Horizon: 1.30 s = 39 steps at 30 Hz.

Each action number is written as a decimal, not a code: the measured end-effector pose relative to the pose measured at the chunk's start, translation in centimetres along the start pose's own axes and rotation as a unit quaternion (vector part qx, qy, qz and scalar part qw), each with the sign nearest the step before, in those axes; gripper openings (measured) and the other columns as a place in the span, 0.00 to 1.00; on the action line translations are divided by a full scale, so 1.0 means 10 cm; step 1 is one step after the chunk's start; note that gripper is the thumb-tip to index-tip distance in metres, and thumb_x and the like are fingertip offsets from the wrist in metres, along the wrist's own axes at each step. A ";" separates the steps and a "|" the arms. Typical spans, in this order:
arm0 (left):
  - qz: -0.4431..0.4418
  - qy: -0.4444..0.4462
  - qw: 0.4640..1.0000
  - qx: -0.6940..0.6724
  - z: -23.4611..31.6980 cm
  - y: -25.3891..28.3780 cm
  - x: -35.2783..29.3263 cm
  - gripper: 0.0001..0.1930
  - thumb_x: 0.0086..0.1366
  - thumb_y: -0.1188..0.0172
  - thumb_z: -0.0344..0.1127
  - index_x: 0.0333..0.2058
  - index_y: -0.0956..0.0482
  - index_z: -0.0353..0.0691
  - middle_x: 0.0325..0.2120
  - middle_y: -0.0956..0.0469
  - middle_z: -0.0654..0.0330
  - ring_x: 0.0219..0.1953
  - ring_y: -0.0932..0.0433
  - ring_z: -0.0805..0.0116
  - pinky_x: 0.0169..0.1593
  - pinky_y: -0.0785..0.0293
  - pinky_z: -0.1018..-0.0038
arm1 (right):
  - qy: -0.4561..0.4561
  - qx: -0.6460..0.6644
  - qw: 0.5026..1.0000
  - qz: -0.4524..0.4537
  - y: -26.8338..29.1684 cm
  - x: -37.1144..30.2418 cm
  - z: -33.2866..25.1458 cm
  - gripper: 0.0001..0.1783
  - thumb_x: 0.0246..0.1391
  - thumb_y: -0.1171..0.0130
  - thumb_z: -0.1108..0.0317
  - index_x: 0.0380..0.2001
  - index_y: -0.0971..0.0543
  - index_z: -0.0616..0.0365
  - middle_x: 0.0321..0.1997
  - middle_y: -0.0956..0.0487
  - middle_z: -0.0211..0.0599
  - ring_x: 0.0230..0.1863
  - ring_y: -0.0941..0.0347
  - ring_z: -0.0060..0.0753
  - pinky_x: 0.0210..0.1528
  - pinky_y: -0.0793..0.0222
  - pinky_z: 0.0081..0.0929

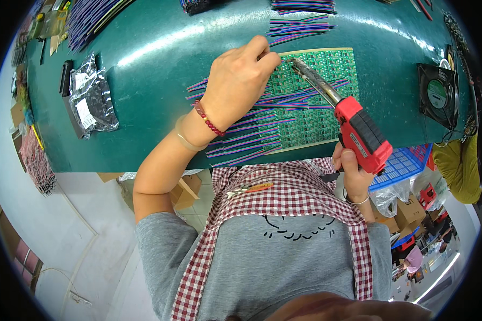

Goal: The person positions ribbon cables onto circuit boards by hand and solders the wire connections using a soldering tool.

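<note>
My right hand (354,174) grips the red and black body of a soldering gun (361,136) from below. Its metal barrel slants up and left, and the dark tip is over the upper part of a green circuit board panel (305,128). My left hand (243,69) is closed in a pinch beside that tip, at the panel's upper left; whatever its fingers hold is hidden. Thin multicoloured wires (251,134) run leftward off the panel in several short bundles, and some lie across its middle.
More wire bundles (300,27) lie beyond the panel, with a large bunch (93,21) at the far left. A clear plastic bag (93,99) sits on the green table (150,75) at left. A black fan (438,96) stands at right, above a blue crate (401,167).
</note>
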State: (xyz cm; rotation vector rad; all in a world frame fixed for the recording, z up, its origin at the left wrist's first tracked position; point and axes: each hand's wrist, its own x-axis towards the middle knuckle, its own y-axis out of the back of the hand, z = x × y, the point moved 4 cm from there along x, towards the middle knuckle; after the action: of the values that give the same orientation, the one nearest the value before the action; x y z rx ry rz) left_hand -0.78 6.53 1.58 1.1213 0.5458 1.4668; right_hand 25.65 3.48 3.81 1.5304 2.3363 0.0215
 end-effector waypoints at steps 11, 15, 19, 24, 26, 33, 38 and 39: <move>0.000 -0.003 1.000 0.002 0.00 0.01 0.01 0.06 0.53 0.34 0.27 0.30 0.21 0.43 0.31 0.27 0.62 0.25 0.22 0.63 0.29 0.26 0.69 | 0.055 -0.067 0.996 -0.028 -0.01 0.01 -0.01 0.17 0.62 0.46 0.64 0.44 0.28 0.70 0.21 0.27 0.35 0.20 0.33 0.22 0.23 0.36 0.21; 0.000 -0.008 1.000 0.002 -0.01 0.00 0.01 0.06 0.53 0.34 0.27 0.29 0.22 0.43 0.30 0.27 0.62 0.25 0.23 0.63 0.29 0.26 0.69 | 0.036 0.008 0.999 0.005 -0.02 0.00 -0.03 0.16 0.62 0.46 0.62 0.37 0.26 0.69 0.20 0.28 0.34 0.19 0.33 0.22 0.23 0.36 0.21; -0.003 -0.004 1.000 0.009 -0.01 0.00 0.01 0.05 0.53 0.35 0.27 0.29 0.22 0.43 0.30 0.27 0.62 0.25 0.23 0.63 0.29 0.26 0.69 | 0.045 -0.021 0.998 -0.036 -0.01 0.02 -0.04 0.17 0.63 0.45 0.60 0.38 0.27 0.68 0.20 0.28 0.34 0.19 0.33 0.22 0.23 0.37 0.21; 0.001 -0.008 1.000 0.005 -0.01 0.00 0.01 0.05 0.54 0.35 0.27 0.29 0.22 0.43 0.30 0.27 0.62 0.25 0.22 0.63 0.29 0.26 0.69 | 0.058 -0.031 0.998 -0.021 -0.04 0.02 -0.02 0.15 0.63 0.46 0.61 0.35 0.27 0.67 0.20 0.28 0.35 0.19 0.33 0.22 0.22 0.37 0.21; 0.000 -0.006 1.000 0.005 0.00 0.01 0.01 0.05 0.54 0.35 0.27 0.29 0.21 0.43 0.30 0.27 0.62 0.25 0.22 0.63 0.29 0.26 0.69 | 0.058 -0.043 0.997 -0.013 -0.02 0.00 0.01 0.15 0.62 0.46 0.62 0.35 0.27 0.67 0.20 0.28 0.35 0.19 0.33 0.22 0.22 0.37 0.21; 0.002 -0.010 1.000 0.004 0.02 0.01 0.02 0.05 0.53 0.35 0.27 0.28 0.22 0.43 0.30 0.27 0.63 0.25 0.22 0.64 0.29 0.26 0.69 | 0.053 -0.006 0.999 -0.009 0.04 -0.06 0.03 0.22 0.62 0.46 0.63 0.52 0.31 0.70 0.24 0.26 0.36 0.19 0.33 0.22 0.23 0.35 0.21; -0.001 -0.009 1.000 0.011 0.01 0.01 0.02 0.05 0.53 0.35 0.27 0.28 0.22 0.42 0.30 0.27 0.63 0.25 0.22 0.64 0.28 0.26 0.70 | 0.058 -0.005 0.998 -0.012 0.05 -0.02 0.00 0.26 0.63 0.46 0.60 0.55 0.32 0.70 0.24 0.26 0.36 0.20 0.34 0.21 0.23 0.35 0.21; -0.001 -0.009 1.000 0.012 0.01 0.01 0.02 0.05 0.53 0.35 0.27 0.28 0.22 0.42 0.30 0.27 0.63 0.25 0.22 0.64 0.28 0.26 0.70 | 0.057 0.002 0.998 -0.010 0.04 -0.02 -0.01 0.26 0.63 0.46 0.59 0.56 0.32 0.70 0.25 0.26 0.36 0.20 0.34 0.21 0.23 0.35 0.21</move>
State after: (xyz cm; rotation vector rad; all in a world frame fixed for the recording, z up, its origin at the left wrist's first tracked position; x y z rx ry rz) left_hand -0.69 6.64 1.79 1.1505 0.5530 1.4504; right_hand 26.06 3.50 4.07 1.5454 2.4401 0.1027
